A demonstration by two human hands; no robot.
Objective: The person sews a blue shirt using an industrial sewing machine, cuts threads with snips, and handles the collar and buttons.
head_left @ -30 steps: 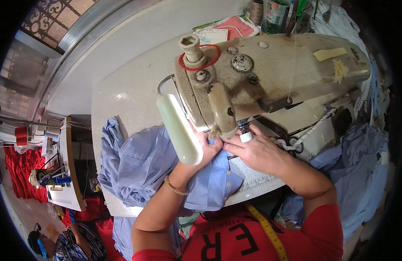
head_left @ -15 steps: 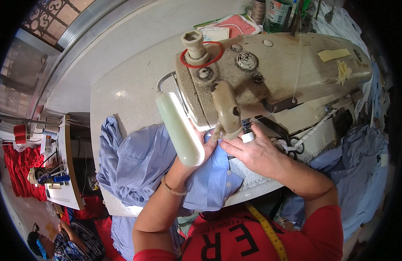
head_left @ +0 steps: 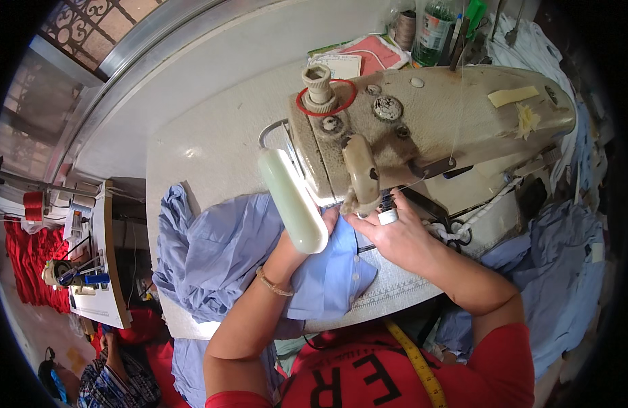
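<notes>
A light blue buttoned shirt lies across the bed of a beige sewing machine, its placket edge under the machine head. My left hand is on the shirt beside the needle area, its thumb pressed to the cloth. A pale green-white tubular lamp hides most of its fingers. To the right of the needle, my right hand rests on the cloth's edge with thumb and forefinger spread apart. A white-capped spring knob stands in front of its knuckles. Needle and presser foot are hidden behind the machine head.
Scissors lie right of my right hand. More blue garments are heaped at the right. Behind the machine stand a thread cone and a green bottle. A person sits at the lower left near another worktable.
The view has shifted a little, so the machine and lamp appear slightly lower and its head farther right. Both hands stay on the shirt beside the needle. The person at lower left has shifted their arm.
</notes>
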